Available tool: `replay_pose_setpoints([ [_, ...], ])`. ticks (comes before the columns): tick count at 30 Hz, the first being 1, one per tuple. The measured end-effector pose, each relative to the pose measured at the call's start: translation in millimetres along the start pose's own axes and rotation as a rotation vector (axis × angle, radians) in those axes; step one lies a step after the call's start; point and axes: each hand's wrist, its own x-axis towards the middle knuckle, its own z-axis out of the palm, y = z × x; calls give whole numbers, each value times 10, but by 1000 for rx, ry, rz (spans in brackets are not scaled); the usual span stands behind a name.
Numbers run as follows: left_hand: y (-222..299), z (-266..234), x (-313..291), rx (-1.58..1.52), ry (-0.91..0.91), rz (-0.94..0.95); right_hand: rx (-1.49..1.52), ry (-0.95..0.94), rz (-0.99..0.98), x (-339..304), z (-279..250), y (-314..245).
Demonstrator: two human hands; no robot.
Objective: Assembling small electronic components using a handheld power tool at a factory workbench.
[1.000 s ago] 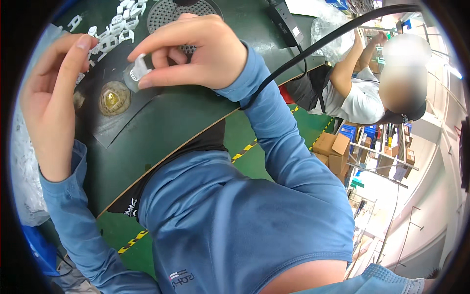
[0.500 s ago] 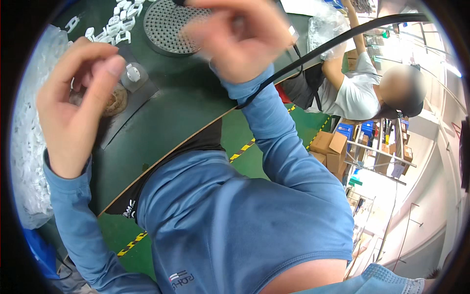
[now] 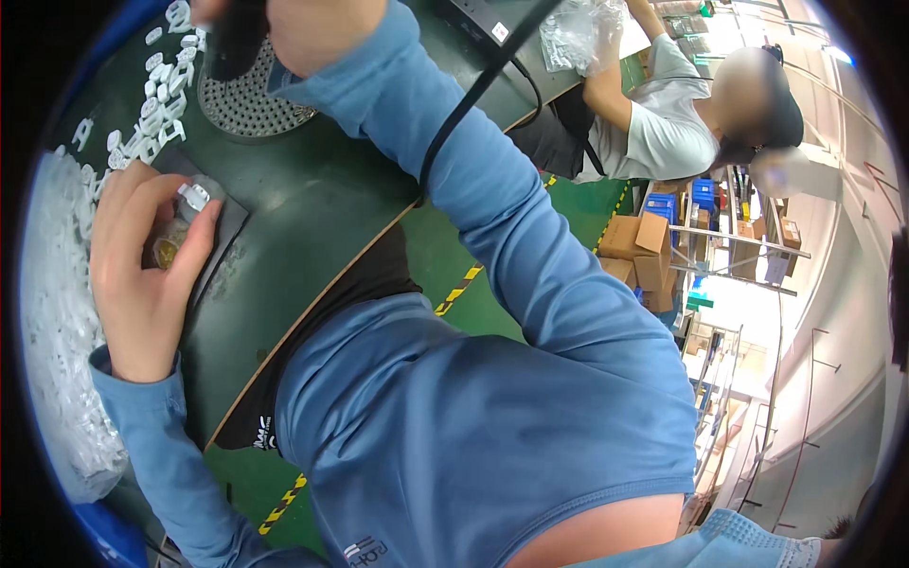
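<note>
My left hand (image 3: 142, 256) is curved on the table, thumb and forefinger closed on a small white plastic part (image 3: 195, 197). The part sits over a clear round holder on a dark mat (image 3: 227, 227). Beneath the palm, between thumb and fingers, a round yellowish thing (image 3: 166, 251) shows in part. At the top edge my right hand (image 3: 317, 28), partly cut off and blurred, is closed around a dark cylindrical hand-held tool (image 3: 237, 38). That tool stands over a grey round tray full of holes (image 3: 251, 104). Its lower end is smeared by motion.
Several loose white plastic parts (image 3: 156, 109) lie beyond my left hand. A clear plastic bag of white pieces (image 3: 71, 350) fills the left side. A black cable (image 3: 473, 95) crosses by my right forearm. Another person (image 3: 653, 114) sits at the right along the green table (image 3: 312, 204).
My right hand has moved left and up, and the dark tool has come into view in it. The left fingers have lowered and closed on the white part. The view has shifted slightly.
</note>
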Motion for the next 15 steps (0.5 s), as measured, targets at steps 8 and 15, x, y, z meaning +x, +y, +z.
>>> replay_pose_setpoints([
  [8, 51, -7, 56, 3, -17, -14, 50, -200, 31, -67, -219, 44],
  [15, 18, -22, 25, 10, -29, -29, 81, -237, -4, -68, -151, 195],
])
